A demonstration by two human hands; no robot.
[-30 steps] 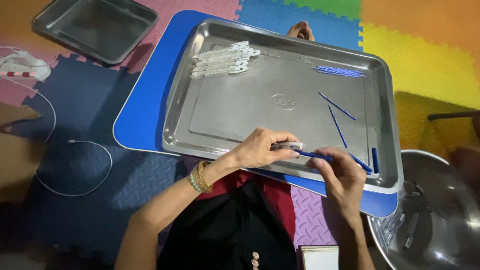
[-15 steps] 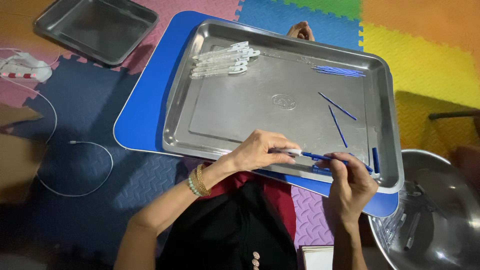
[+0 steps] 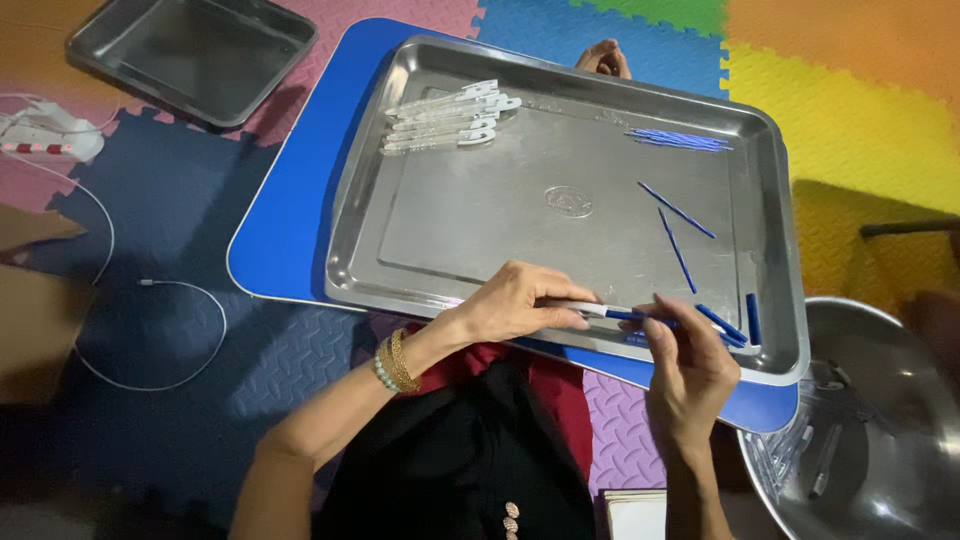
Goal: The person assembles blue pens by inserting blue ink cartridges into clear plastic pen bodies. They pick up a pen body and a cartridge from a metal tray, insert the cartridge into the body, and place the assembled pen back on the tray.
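The left hand (image 3: 515, 305) pinches a clear pen barrel (image 3: 583, 309) between thumb and fingertips just above the near rim of the large steel tray (image 3: 480, 230), and the right hand (image 3: 690, 365) pinches the blue refill (image 3: 645, 317) whose tip sits at the barrel's mouth; both grips are pressed together on these thin parts, the two pieces meeting end to end over the tray's lower right. To seat the refill well, it seems wise to keep barrel and refill in one straight line, hold the refill close to the entering end so it does not bow, and push with a slow, even slide, not a jab. The left grip should stay firm but not squeeze the barrel flat. Working low over the tray looks sensible, since a dropped part would land there rather than on the foam floor mat (image 3: 180, 210). More loose blue refills (image 3: 680, 245) lie to the right of the tray's middle, a small bundle of them (image 3: 680, 139) rests near the far rim, and a row of clear pen barrels (image 3: 445, 118) sits at the far left corner. The tray rests on a blue board (image 3: 300, 220). A round steel bowl (image 3: 890, 400) stands at the lower right holding more pen parts, and a smaller empty tray (image 3: 190, 55) lies at the upper left.
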